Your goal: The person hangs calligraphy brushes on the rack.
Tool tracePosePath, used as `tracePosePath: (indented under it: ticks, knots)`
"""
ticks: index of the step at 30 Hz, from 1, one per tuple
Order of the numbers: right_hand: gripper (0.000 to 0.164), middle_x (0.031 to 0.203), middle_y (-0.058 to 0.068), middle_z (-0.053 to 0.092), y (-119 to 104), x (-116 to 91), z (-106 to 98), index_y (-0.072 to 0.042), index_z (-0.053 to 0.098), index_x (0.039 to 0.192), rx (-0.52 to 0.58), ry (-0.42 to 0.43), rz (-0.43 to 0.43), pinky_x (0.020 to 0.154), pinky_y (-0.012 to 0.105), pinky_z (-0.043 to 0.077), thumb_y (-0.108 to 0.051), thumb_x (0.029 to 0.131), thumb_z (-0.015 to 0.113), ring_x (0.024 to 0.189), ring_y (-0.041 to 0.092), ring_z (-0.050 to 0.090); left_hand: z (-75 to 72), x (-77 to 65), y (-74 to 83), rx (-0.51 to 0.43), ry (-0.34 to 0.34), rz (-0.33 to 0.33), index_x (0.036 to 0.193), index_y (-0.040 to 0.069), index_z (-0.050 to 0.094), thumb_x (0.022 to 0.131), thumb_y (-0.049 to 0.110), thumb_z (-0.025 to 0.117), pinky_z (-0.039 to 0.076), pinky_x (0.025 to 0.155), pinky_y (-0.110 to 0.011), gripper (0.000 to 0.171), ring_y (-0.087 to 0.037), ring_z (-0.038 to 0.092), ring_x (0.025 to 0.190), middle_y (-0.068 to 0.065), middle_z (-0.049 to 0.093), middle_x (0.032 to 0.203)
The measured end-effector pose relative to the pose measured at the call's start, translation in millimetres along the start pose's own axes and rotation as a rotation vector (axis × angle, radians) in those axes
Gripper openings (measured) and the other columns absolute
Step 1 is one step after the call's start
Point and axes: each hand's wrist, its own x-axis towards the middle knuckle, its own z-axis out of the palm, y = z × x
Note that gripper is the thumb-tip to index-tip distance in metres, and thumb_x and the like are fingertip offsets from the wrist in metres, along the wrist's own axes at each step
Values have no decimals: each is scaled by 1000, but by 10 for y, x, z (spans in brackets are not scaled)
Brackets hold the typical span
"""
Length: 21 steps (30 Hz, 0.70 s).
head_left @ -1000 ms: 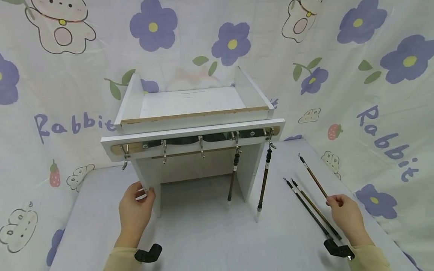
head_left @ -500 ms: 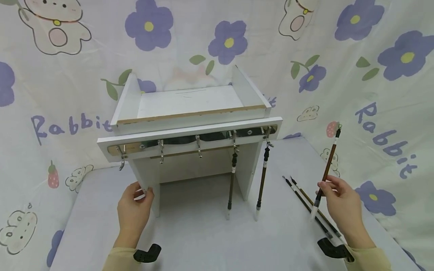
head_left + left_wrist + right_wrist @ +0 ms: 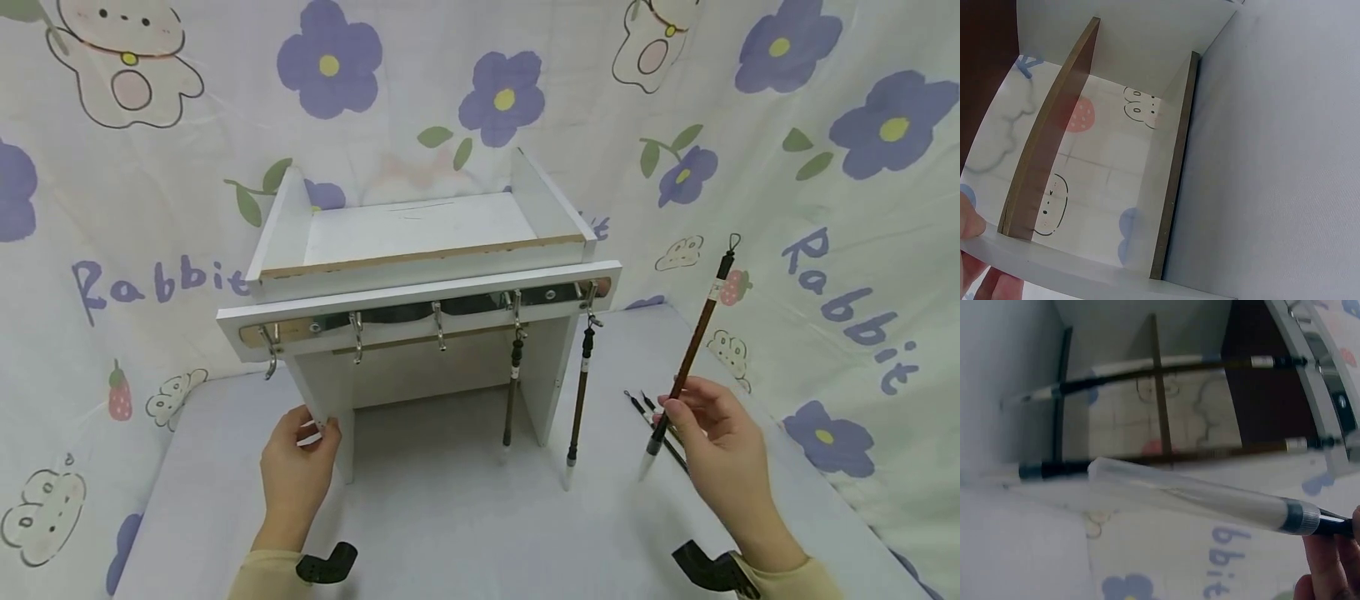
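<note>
In the head view, my left hand [image 3: 296, 475] grips the front edge of the left side panel [image 3: 321, 379] of a white wooden shelf. The left wrist view shows the thumb on one side of that panel and fingers on the other. My right hand [image 3: 723, 450] pinches a brown-handled calligraphy brush [image 3: 693, 346] near its lower end, tilted, loop up. A clear cap [image 3: 1197, 497] covers its bristle end in the right wrist view. Two similar brushes, an inner one [image 3: 512, 404] and an outer one [image 3: 580, 400], hang by their loops from the two rightmost hooks.
Across the shelf's front runs a hook rail [image 3: 405, 312]; its other hooks [image 3: 440, 327] carry no brush. Two more brushes [image 3: 636, 402] lie on the white table [image 3: 450, 533] at right, partly hidden behind my right hand. A patterned cloth [image 3: 420, 83] hangs behind and at the sides.
My right hand has lifted the brush off the table, turned it loop end up and moved it left towards the shelf. My left hand keeps its hold on the panel.
</note>
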Motion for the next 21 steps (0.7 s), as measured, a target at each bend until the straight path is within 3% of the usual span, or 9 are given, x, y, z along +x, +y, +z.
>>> tracePosePath:
  ticks: [4, 7, 12, 15, 21]
  knots:
    - [34, 93, 16, 61, -147, -73, 137, 0, 52, 113, 91, -60, -64, 71, 20, 51, 9, 81, 57, 81, 21, 61, 8, 3, -6, 4, 6, 6, 103, 13, 60, 82, 22, 60, 54, 64, -24, 22, -15, 60, 83, 1, 59, 96]
    - [36, 92, 16, 61, -300, -135, 252, 1, 52, 113, 94, -103, -120, 70, 19, 51, 13, 79, 57, 80, 21, 61, 13, 2, -11, 6, 8, 3, 103, 13, 60, 82, 22, 61, 54, 64, -25, 22, -16, 60, 82, 1, 60, 96]
    - [33, 91, 10, 61, -505, -228, 445, -3, 54, 110, 75, -157, -135, 70, 20, 51, 10, 80, 58, 80, 20, 61, 14, 1, -12, 16, 9, -7, 103, 14, 60, 82, 23, 61, 54, 65, -26, 23, -15, 61, 81, 1, 60, 97]
    - [31, 92, 8, 61, -512, -276, 553, -7, 55, 108, 92, -202, -144, 70, 21, 51, 8, 81, 59, 81, 19, 60, 11, 0, -9, 22, 9, -8, 103, 14, 60, 82, 23, 60, 54, 64, -27, 23, -16, 61, 81, 1, 60, 97]
    - [31, 93, 0, 62, -313, -370, 781, -13, 57, 107, 121, -280, -182, 70, 22, 50, 2, 81, 62, 82, 14, 58, 12, 4, -8, 22, 9, -8, 103, 15, 60, 82, 23, 61, 54, 64, -27, 22, -16, 61, 81, 2, 60, 97]
